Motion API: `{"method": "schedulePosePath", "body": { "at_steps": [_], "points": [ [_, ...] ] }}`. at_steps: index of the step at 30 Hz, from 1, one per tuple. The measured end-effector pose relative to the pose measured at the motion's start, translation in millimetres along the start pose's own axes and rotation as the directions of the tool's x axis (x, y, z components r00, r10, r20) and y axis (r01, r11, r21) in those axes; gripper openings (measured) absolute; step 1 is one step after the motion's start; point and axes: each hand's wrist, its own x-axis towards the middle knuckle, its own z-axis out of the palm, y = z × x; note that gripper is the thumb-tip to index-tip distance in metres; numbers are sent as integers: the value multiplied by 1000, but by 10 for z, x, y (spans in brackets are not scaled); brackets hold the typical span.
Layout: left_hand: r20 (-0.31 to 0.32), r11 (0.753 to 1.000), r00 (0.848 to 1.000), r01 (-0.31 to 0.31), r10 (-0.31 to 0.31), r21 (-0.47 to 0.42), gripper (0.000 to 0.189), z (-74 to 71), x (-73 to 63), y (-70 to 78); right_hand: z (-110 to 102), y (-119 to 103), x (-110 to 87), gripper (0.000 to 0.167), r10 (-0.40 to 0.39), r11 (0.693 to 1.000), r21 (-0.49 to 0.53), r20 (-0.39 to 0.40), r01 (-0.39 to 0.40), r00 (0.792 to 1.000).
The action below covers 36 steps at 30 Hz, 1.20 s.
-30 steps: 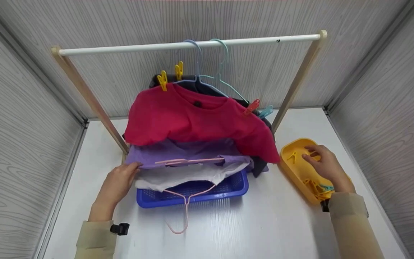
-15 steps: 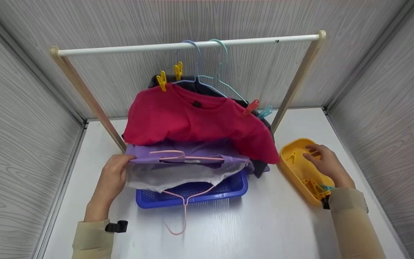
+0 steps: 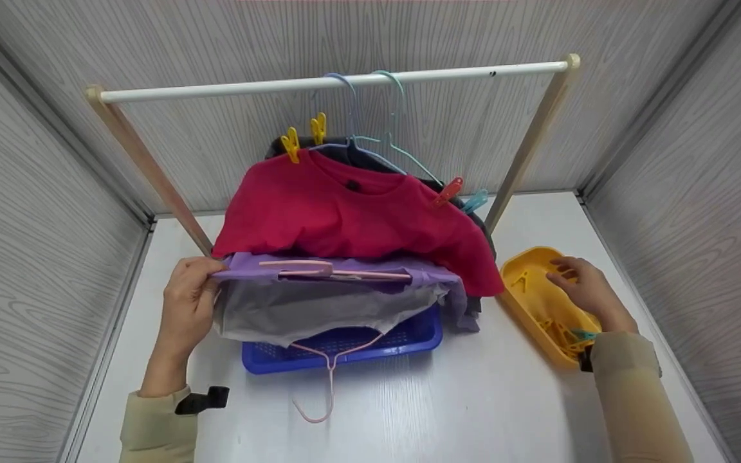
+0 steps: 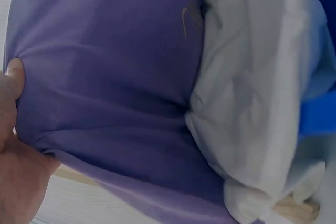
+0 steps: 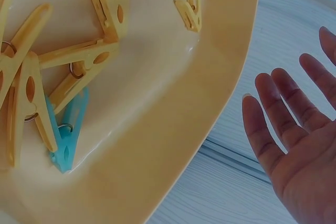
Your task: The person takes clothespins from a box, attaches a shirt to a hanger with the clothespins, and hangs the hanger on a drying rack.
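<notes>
My left hand (image 3: 189,297) pinches the left edge of a purple shirt (image 4: 110,77), which has a pink hanger (image 3: 370,275) at its neckline. In front of it a white shirt (image 3: 319,310) drapes over the blue basket (image 3: 345,360), and a second pink hanger (image 3: 332,366) sticks out toward me. Above the yellow tray (image 3: 515,273) hovers my right hand (image 3: 586,292), fingers relaxed and holding nothing. Several yellow clothespins (image 5: 79,59) and a teal clothespin (image 5: 67,135) lie in that tray.
Behind, a rack with a white rod (image 3: 216,89) carries a red shirt (image 3: 338,212) on a blue hanger. A dark garment (image 3: 277,146) hangs behind it on a teal hanger. Yellow, red (image 3: 449,191) and blue clothespins (image 3: 475,200) grip their shoulders. Panelled walls enclose the sides.
My left hand has moved up and to the left, pulling the purple shirt's edge with it; that shirt's hanger has shifted upward. The right hand has stayed nearly still over the tray.
</notes>
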Motion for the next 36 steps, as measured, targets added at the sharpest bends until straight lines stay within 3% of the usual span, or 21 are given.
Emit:
{"method": "schedulePosePath", "body": {
  "at_steps": [7,13,18,25,36],
  "points": [
    [-72,995,995,66,-72,-80,17,-59,133,243,-27,3,22,52,8,1000,-6,-3,-8,1000],
    [-78,988,991,100,-110,-121,13,-112,223,459,-52,9,51,55,26,1000,-4,5,-26,1000],
    [-47,974,985,157,-167,-164,12,-123,224,434,-43,27,80,55,37,999,-13,14,-37,999],
    [-2,945,962,269,-274,-187,12,-71,180,339,0,67,129,52,40,999,-28,40,-39,998],
    [19,915,934,354,-357,-195,13,1,167,280,46,107,211,49,59,997,-57,104,-53,993]
  ]
}}
